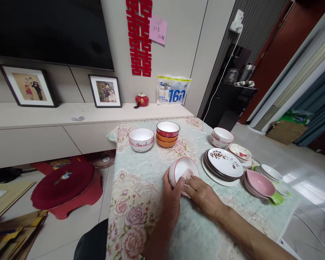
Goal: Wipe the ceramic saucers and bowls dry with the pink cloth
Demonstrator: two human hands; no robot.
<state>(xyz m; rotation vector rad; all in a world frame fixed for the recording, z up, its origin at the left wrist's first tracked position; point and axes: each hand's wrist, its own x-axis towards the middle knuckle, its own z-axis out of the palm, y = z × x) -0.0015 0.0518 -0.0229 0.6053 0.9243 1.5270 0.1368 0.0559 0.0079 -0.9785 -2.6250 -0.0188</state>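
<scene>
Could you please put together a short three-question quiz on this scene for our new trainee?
1. Which thing does the left hand hold?
A) a pink dish
B) a white bowl with a red rim
C) a picture frame

2. True or false: as the camera sees it, the stack of plates stands to the right of the orange bowls.

3. Fill in the blank: the top bowl, resting on the orange bowls, is mainly ____ on the outside.

Key: 1. B; 2. true; 3. red

Two hands (203,195), two orange bowls (167,143), two framed photographs (106,91) and one stool (63,184) are visible.
</scene>
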